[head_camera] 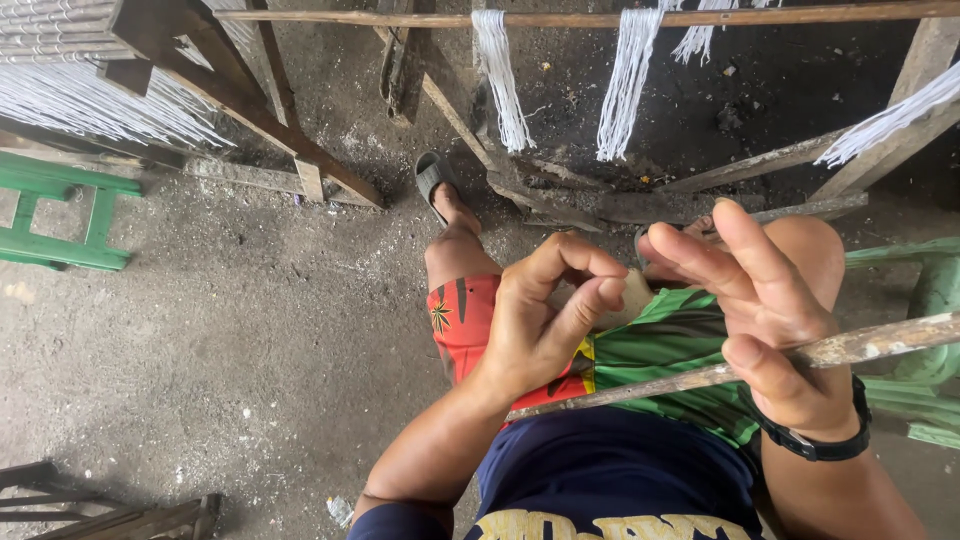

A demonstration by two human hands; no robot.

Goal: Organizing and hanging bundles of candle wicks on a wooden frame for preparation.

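Note:
My left hand (545,320) is over my lap with its fingers curled, thumb and forefinger tips pinched together; nothing shows between them. My right hand (775,310) is beside it on the right, a black band on the wrist. Its fingers are spread and point left. Its thumb hooks over a thin, worn wooden stick (890,340) that slants from my lap up to the right edge. Both hands float above my red and green shorts (660,345) and are a few centimetres apart.
A wooden loom frame (300,150) stands ahead, with white yarn bundles (625,80) hanging from a top bar (560,17). A green stool (60,215) is at the left, a green plastic chair (925,300) at the right. My sandalled foot (440,185) rests on the dusty concrete floor.

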